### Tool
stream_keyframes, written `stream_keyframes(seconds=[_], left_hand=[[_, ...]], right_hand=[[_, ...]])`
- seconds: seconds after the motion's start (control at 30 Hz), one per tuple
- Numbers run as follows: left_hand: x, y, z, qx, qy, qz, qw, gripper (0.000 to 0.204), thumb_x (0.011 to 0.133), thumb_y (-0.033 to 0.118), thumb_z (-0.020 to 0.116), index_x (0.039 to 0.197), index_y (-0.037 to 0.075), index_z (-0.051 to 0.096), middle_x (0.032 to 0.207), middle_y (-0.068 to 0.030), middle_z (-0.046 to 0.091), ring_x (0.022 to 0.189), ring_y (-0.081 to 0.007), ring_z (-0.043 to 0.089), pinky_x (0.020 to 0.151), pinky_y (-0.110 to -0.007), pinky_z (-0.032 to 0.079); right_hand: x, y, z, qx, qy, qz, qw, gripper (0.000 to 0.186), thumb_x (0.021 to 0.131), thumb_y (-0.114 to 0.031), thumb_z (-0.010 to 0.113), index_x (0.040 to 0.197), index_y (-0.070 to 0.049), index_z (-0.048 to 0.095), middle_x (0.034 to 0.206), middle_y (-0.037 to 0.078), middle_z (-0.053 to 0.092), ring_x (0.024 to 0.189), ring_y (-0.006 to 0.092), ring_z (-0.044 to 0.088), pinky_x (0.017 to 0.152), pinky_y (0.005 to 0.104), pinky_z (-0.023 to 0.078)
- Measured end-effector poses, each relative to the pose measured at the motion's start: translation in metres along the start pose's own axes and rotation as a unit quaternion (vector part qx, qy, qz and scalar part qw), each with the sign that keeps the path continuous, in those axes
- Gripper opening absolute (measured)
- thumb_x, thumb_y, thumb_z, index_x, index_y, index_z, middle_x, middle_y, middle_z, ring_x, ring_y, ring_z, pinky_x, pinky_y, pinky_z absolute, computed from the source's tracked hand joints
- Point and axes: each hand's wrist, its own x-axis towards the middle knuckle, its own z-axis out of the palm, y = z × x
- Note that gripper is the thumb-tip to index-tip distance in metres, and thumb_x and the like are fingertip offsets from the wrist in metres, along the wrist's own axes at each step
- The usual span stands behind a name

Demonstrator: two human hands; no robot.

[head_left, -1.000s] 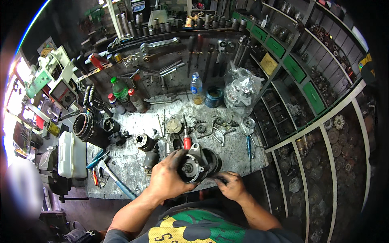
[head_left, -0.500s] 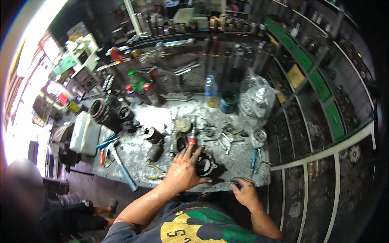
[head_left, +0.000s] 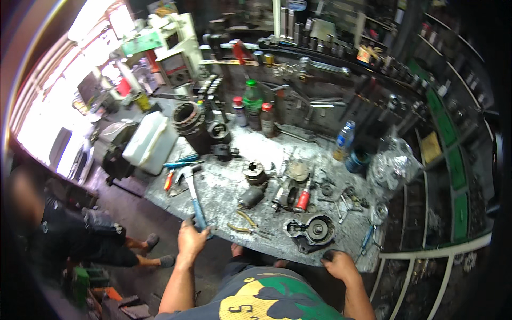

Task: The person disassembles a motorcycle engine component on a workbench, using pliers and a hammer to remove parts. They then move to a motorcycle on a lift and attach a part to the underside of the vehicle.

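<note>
The left hand (head_left: 192, 237) has left the round metal housing (head_left: 312, 230) it covered half a second ago and has gone over to the hammer (head_left: 197, 205); the housing has stayed on the bench (head_left: 221, 184). It lies near the front edge, toward the right front corner, with its open, ringed face up, and neither hand is on it.

The hammer lies near the left end of the bench, its head inward and its blue handle reaching the front edge. There the left hand is closed around the handle's end, thumb on one side and fingers on the other. The right hand (head_left: 340, 265) is at the front edge, just beside the housing, with its fingers curled in; whether they hold anything cannot be told.

Between hammer and housing, a pair of pliers (head_left: 242, 221) with yellowish handles lies close to the front edge. Behind the housing is a screwdriver (head_left: 303, 200) with a red handle. A gray cylinder (head_left: 252, 197) lies behind the pliers. Toward the back edge stand a green-capped bottle (head_left: 253, 101) and, farther right, a clear bottle (head_left: 344, 140) with a blue label, near a plastic bag (head_left: 393, 162) of parts.
</note>
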Motion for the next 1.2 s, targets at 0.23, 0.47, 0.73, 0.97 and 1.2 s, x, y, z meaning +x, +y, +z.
stream_keyframes(seconds=[0.23,0.47,0.73,0.97,1.2], left_hand=[[0.043,-0.031,0.022,0.071,-0.085,-0.018,0.994,0.092,0.079,0.040,0.092,0.151,0.000,0.052,0.120,-0.0270,0.077,0.112,-0.0451,0.075,0.097,-0.052,0.058],[0.072,-0.057,0.011,0.075,-0.119,0.017,0.990,0.092,0.076,0.028,0.090,0.151,-0.002,0.047,0.115,-0.0293,0.076,0.109,-0.0468,0.074,0.097,-0.053,0.058],[0.089,-0.087,0.010,0.069,-0.150,0.087,0.982,0.093,0.078,0.026,0.093,0.149,-0.007,0.043,0.105,-0.0303,0.076,0.102,-0.0464,0.076,0.092,-0.050,0.059],[0.087,-0.081,0.004,0.102,-0.163,0.065,0.979,0.103,0.077,0.036,0.094,0.153,-0.009,0.042,0.114,-0.0336,0.074,0.108,-0.0486,0.074,0.097,-0.051,0.058],[0.063,-0.026,-0.002,0.060,-0.008,0.112,0.992,0.069,0.082,0.022,0.089,0.142,0.002,0.062,0.115,-0.0194,0.073,0.105,-0.0396,0.072,0.092,-0.050,0.057]], right_hand=[[0.016,-0.053,0.041,-0.071,-0.110,0.088,0.987,0.054,0.101,-0.051,0.068,0.119,-0.001,0.076,0.110,0.029,0.076,0.105,0.0468,0.074,0.094,0.0545,0.058],[0.006,-0.099,0.071,0.014,-0.077,0.138,0.987,0.059,0.103,-0.049,0.066,0.131,0.002,0.073,0.132,0.029,0.072,0.125,0.0442,0.068,0.110,0.0494,0.052],[-0.015,-0.090,0.102,0.053,-0.094,0.176,0.978,0.062,0.103,-0.044,0.068,0.144,0.002,0.065,0.143,0.025,0.068,0.135,0.0420,0.063,0.116,0.0471,0.048],[-0.015,-0.080,0.085,0.044,-0.085,0.158,0.983,0.061,0.103,-0.043,0.068,0.142,0.004,0.066,0.142,0.026,0.068,0.135,0.0421,0.063,0.115,0.0472,0.049],[-0.025,-0.041,0.057,0.036,-0.040,0.151,0.987,0.062,0.101,-0.044,0.069,0.141,0.004,0.066,0.133,0.029,0.071,0.128,0.0447,0.066,0.111,0.0495,0.052]])
